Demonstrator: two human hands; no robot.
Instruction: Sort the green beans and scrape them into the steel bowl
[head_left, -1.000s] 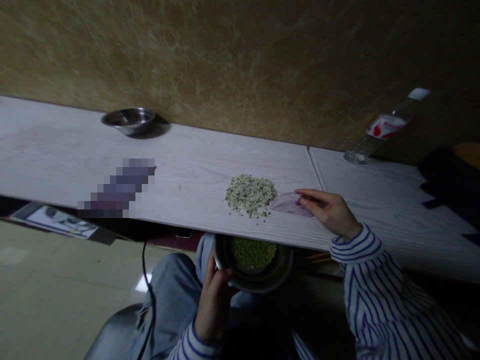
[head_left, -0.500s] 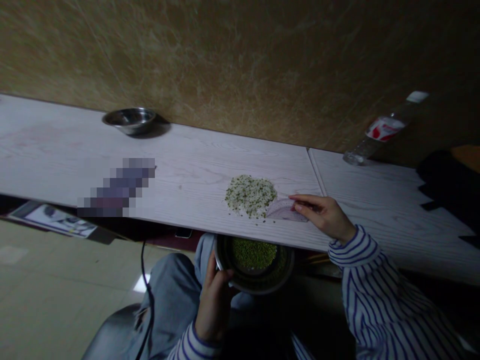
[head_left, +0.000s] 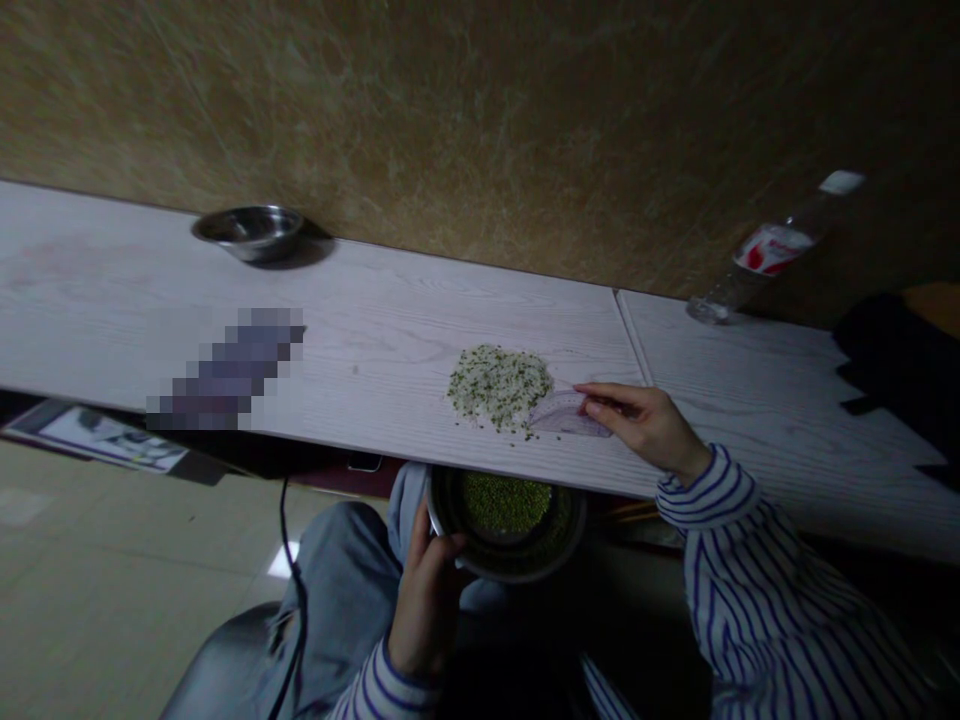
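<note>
My left hand (head_left: 429, 598) grips the rim of a metal bowl (head_left: 517, 575) below the table's front edge. Green mung beans (head_left: 504, 503) cover the bottom of that bowl. On the tabletop lies a pile of white rice grains mixed with mung beans (head_left: 499, 388), with a few loose beans at its near edge. My right hand (head_left: 637, 425) pinches a clear plastic protractor (head_left: 574, 415) between thumb and fingers. The protractor's left end touches the right side of the pile, low against the wood.
A second metal bowl (head_left: 251, 235) stands at the back left by the wall. A blurred-out oblong thing (head_left: 229, 370) lies on the white wooden table (head_left: 390, 370). At the right are a clear bottle (head_left: 772, 250) and a dark item (head_left: 892, 370). A black cable (head_left: 302, 600) hangs by my leg.
My right hand has moved slightly left with the protractor, which now meets the pile's right edge. A few beans lie apart near it. My left hand keeps its hold on the bowl.
</note>
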